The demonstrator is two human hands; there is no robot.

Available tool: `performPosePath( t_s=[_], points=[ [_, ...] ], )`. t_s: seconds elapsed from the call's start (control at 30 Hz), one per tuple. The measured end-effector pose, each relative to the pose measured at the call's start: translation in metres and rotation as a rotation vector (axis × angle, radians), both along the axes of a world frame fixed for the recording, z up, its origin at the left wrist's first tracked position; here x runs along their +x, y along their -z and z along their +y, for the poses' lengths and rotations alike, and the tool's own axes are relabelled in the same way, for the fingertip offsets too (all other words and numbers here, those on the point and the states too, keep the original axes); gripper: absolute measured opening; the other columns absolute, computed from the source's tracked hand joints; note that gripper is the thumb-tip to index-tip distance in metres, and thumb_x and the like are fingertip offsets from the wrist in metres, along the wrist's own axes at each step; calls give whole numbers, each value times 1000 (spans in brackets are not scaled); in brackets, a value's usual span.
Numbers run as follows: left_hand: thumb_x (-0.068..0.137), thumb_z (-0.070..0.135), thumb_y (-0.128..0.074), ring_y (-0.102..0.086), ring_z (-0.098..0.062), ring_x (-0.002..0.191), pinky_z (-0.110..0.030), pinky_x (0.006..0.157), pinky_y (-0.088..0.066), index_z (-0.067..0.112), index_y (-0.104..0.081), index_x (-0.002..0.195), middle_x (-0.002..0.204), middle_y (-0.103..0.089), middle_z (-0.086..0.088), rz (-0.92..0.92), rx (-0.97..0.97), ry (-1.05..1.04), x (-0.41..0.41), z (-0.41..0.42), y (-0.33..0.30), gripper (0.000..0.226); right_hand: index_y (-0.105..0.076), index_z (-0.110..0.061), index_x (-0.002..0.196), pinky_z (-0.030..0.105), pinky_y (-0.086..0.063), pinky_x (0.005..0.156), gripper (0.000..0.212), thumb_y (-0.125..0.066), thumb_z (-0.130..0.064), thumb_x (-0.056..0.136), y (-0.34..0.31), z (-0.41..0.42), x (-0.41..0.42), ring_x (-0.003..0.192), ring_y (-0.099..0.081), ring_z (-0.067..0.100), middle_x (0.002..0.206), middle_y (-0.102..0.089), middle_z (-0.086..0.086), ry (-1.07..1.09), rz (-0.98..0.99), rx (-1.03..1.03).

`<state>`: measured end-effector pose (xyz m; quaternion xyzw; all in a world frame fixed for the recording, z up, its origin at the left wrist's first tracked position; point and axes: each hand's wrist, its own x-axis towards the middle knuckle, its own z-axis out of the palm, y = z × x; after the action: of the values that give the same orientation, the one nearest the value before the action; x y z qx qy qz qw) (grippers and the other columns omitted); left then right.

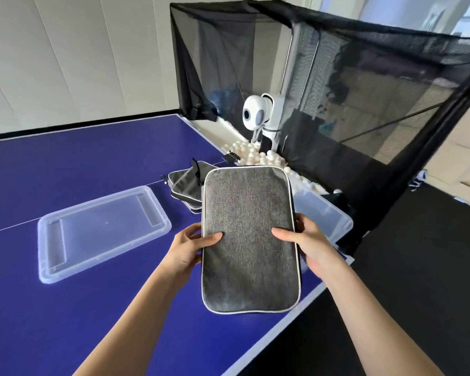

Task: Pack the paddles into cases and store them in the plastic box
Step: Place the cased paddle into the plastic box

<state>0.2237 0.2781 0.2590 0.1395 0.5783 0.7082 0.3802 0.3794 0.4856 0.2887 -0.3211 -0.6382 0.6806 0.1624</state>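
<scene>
Single head view, looking forward and down, close over blue table near edge

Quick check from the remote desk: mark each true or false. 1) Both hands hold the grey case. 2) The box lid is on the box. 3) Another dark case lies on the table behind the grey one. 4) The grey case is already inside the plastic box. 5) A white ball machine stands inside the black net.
1) True: left hand and right hand hold the grey case by its sides.
2) False: the lid lies flat on the blue table, apart from the plastic box.
3) True: dark case.
4) False: it is held above the table.
5) True: ball machine, black net.
</scene>
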Motion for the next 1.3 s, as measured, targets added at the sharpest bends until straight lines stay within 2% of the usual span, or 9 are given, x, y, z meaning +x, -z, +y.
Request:
performPosePath(
  t_s=[0.13,0.33,0.47,0.67,0.83,1.0,1.13,1.23,1.3],
  points=[
    [52,25,-86,-70,-21,86,-31,75,-52,12,-64,110,102,-73,-9,-12,8,-30,-15,31,-2,64,-61,-15,108,34,-54,81,50,-85,-13,64,2,33,-23,92,-70,18,102,-73,1,-20,2,-29],
    [53,27,-84,-66,-37,105,-49,97,-47,10,-61,117,111,-71,-16,-38,8,-120,-26,73,-2,70,-62,-12,109,39,-53,88,46,-83,-16,68,4,87,-60,97,-69,21,107,-72,5,-125,3,-50],
    [57,9,-81,-70,-29,82,-35,71,-57,2,-61,114,98,-72,-17,-141,75,-351,-16,116,4,61,-65,-12,109,38,-50,95,41,-79,-20,71,8,130,-81,102,-67,20,108,-72,4,-232,30,-35],
    [71,10,-74,-67,-30,90,-47,87,-53,2,-59,115,106,-69,-18,-259,176,-656,10,189,8,47,-64,-27,114,40,-48,96,54,-73,-43,64,27,195,-74,106,-65,15,111,-71,-4,-269,36,-234],
    [81,10,-69,-64,-24,75,-24,48,-48,14,-56,114,98,-68,-10,-272,248,-909,29,251,10,36,-58,-17,122,42,-54,82,55,-68,-31,70,50,215,-54,101,-69,23,117,-69,8,-234,152,-654],
    [84,6,-67,-64,-28,89,-37,71,-46,11,-52,119,110,-67,-17,-339,316,-998,58,296,18,39,-60,-19,122,32,-58,74,56,-74,-22,68,54,225,-57,101,-69,20,115,-71,3,-158,191,-620],
    [72,10,-76,-64,-27,94,-37,85,-50,13,-51,117,110,-65,-16,-249,260,-942,74,297,26,51,-59,-14,126,49,-50,93,54,-69,-18,73,54,254,-61,109,-65,30,120,-67,11,-201,180,-651],
    [71,12,-73,-65,-21,92,-33,83,-50,19,-43,132,105,-65,-7,-301,259,-969,84,277,38,68,-57,-16,129,46,-53,87,59,-69,-22,72,57,281,-65,112,-63,29,122,-66,10,-284,89,-633],
    [87,30,-64,-64,-22,104,-36,85,-50,21,-45,133,116,-63,-6,-343,246,-1027,83,250,46,51,-57,-15,129,43,-54,81,57,-68,-21,72,60,295,-68,110,-64,28,121,-67,10,-328,53,-620]
  ],
)
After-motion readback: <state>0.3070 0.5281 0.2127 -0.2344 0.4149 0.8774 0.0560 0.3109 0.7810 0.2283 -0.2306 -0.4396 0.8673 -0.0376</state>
